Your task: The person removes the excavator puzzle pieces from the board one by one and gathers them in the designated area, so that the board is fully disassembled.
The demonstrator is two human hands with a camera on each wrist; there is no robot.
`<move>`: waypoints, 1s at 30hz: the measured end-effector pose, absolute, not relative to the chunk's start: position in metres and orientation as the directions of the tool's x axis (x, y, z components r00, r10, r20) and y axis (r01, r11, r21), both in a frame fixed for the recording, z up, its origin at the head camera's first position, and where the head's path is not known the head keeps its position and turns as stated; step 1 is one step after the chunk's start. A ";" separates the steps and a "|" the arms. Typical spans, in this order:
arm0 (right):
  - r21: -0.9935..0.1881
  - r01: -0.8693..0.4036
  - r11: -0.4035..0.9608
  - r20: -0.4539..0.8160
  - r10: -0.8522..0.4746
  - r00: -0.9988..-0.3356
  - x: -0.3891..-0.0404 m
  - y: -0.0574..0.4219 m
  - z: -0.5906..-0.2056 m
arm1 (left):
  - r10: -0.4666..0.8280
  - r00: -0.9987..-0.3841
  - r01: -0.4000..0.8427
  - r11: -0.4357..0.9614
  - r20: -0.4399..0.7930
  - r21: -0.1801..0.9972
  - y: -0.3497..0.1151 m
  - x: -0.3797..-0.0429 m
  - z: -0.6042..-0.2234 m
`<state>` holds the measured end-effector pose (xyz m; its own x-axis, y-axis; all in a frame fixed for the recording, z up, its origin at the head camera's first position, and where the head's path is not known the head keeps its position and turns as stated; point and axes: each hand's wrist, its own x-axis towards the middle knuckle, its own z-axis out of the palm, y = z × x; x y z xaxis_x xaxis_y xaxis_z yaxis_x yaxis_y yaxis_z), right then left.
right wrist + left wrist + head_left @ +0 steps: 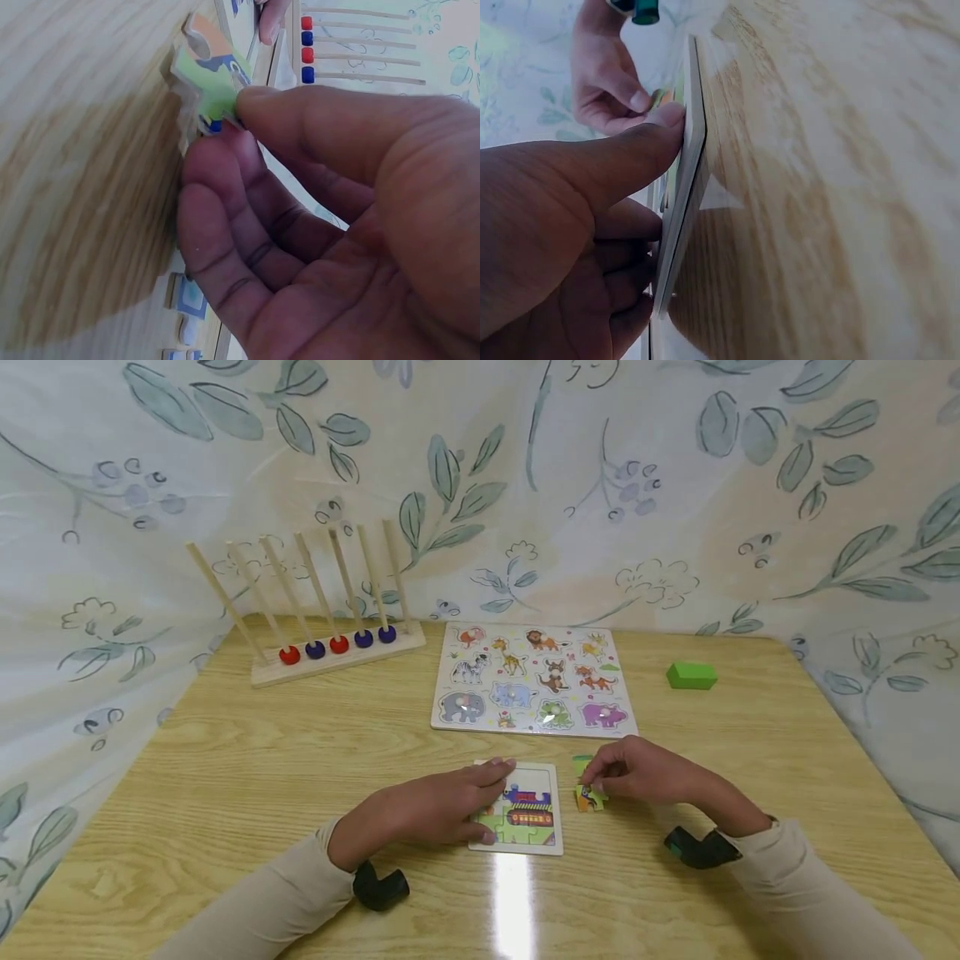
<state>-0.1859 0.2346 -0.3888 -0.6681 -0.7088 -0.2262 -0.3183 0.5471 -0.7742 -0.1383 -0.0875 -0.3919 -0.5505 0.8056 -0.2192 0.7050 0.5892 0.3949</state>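
Note:
A small jigsaw puzzle board (534, 827) with a pale frame lies on the table, partly filled with pieces showing a red and blue vehicle on green. My left hand (442, 806) rests over its left side, thumb (641, 154) straight on the surface and the other fingers touching the board. Just right of the board, my right hand (645, 772) pinches a green and orange puzzle piece (206, 82) between thumb and fingers, tilted above the tabletop. Another green piece (581, 763) lies behind it, partly hidden by the hand.
An animal peg puzzle (487, 727) lies behind the small board. At the back left stands a wooden rod rack (337, 658) with red and blue beads. A green block (692, 676) sits at the back right. Patterned cloth (480, 485) hangs along the table's far edge.

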 end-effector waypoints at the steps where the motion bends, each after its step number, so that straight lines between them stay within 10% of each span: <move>1: -0.771 -0.321 0.550 -0.227 -0.708 -0.668 -0.186 0.235 -0.389 | 0.806 -0.551 0.707 0.589 -0.216 0.393 -0.088 -0.138 -0.392; 30: -0.788 -0.382 0.482 -0.124 -0.733 -0.669 -0.184 0.201 -0.392 | 0.799 -0.561 0.708 0.599 -0.217 0.373 -0.087 -0.139 -0.396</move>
